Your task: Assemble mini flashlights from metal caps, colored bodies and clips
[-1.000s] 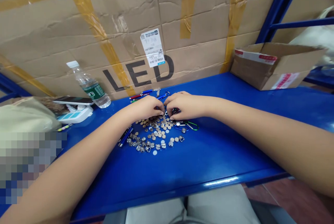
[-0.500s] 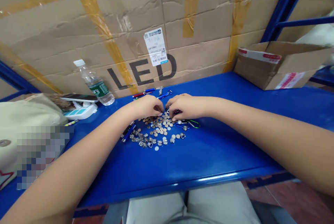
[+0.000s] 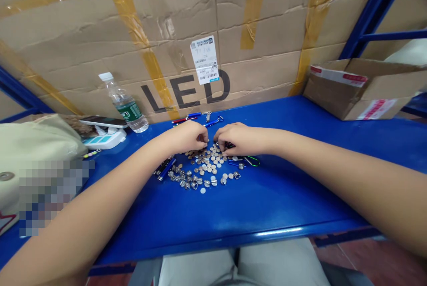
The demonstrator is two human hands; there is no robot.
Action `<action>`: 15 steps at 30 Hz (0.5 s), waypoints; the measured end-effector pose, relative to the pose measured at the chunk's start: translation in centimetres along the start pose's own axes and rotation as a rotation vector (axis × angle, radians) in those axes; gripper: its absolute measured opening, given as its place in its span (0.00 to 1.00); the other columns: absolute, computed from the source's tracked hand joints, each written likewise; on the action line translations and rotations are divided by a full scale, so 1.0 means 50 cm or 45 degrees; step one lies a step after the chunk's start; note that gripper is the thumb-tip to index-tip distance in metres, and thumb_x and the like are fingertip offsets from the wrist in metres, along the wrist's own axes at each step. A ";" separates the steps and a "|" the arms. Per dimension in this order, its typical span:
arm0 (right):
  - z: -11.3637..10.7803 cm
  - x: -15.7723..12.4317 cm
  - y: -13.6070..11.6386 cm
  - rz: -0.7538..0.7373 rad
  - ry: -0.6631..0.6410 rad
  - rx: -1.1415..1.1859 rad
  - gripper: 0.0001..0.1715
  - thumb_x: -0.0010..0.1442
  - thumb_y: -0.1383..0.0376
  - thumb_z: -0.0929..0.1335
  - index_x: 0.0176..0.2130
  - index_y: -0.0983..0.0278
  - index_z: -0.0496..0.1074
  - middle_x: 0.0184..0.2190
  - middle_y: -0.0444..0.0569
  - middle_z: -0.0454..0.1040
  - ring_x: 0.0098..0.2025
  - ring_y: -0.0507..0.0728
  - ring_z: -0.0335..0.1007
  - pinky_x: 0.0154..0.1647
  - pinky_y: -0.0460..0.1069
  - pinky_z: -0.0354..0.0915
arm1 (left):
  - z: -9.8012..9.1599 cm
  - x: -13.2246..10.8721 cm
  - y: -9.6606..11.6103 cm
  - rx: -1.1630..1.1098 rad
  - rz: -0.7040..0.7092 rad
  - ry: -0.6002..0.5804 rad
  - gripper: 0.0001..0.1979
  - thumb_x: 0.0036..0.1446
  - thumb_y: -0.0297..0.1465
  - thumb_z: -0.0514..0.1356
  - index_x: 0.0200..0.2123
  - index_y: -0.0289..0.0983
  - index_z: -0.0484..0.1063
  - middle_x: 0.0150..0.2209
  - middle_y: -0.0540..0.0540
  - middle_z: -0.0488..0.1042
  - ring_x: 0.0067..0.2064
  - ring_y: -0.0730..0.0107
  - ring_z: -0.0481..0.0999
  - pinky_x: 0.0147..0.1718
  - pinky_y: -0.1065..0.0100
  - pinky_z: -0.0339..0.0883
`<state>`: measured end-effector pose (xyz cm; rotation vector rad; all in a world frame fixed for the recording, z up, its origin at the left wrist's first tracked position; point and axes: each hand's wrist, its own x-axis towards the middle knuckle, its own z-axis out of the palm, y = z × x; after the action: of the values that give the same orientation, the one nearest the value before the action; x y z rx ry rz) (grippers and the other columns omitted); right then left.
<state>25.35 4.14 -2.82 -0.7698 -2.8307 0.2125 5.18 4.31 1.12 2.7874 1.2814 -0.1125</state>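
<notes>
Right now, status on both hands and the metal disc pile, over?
Left hand, right hand curled at far edge of small metal disc pile. Grip unclear. Green carabiner right of pile.

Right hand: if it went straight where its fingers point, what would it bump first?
The right hand would probably bump the left hand first, just ahead of its fingertips, above the pile of small metal discs. Depth is hard to tell from this view.

Behind the blue steel shelf [image 3: 276, 197] stands a large cardboard carton [image 3: 173, 6], printed LED and crossed with yellow tape; reddish-brown floor tiles [image 3: 376, 263] show below the shelf.
</notes>
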 end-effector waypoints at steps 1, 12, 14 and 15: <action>0.000 0.001 0.000 0.011 0.001 -0.008 0.02 0.53 0.68 0.69 0.30 0.63 0.74 0.38 0.49 0.75 0.44 0.57 0.68 0.48 0.52 0.59 | -0.001 -0.013 -0.004 0.011 0.004 0.040 0.07 0.50 0.28 0.58 0.33 0.36 0.75 0.32 0.48 0.77 0.32 0.71 0.73 0.32 0.71 0.62; 0.009 0.022 -0.036 -0.003 0.170 0.024 0.01 0.54 0.69 0.69 0.31 0.65 0.73 0.44 0.52 0.74 0.48 0.58 0.68 0.49 0.53 0.61 | 0.037 -0.129 -0.053 0.066 -0.059 0.091 0.04 0.54 0.30 0.60 0.32 0.38 0.75 0.33 0.48 0.78 0.36 0.68 0.75 0.43 0.66 0.64; 0.016 0.026 -0.047 -0.040 0.188 0.030 0.01 0.55 0.69 0.69 0.31 0.65 0.73 0.44 0.52 0.74 0.48 0.58 0.68 0.50 0.53 0.61 | 0.042 -0.127 -0.056 0.038 -0.039 0.098 0.04 0.54 0.29 0.61 0.32 0.37 0.76 0.34 0.48 0.78 0.36 0.68 0.75 0.42 0.66 0.64; 0.019 0.028 -0.051 -0.058 0.191 0.029 0.01 0.55 0.69 0.69 0.31 0.65 0.74 0.44 0.52 0.74 0.49 0.58 0.68 0.50 0.53 0.61 | 0.043 -0.126 -0.056 0.028 -0.033 0.098 0.03 0.54 0.29 0.61 0.31 0.37 0.76 0.34 0.48 0.78 0.36 0.68 0.75 0.41 0.66 0.65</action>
<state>22.71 2.61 -3.04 -0.6857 -2.6969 0.1722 -1.15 1.17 -0.49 2.8205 1.3411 -0.0206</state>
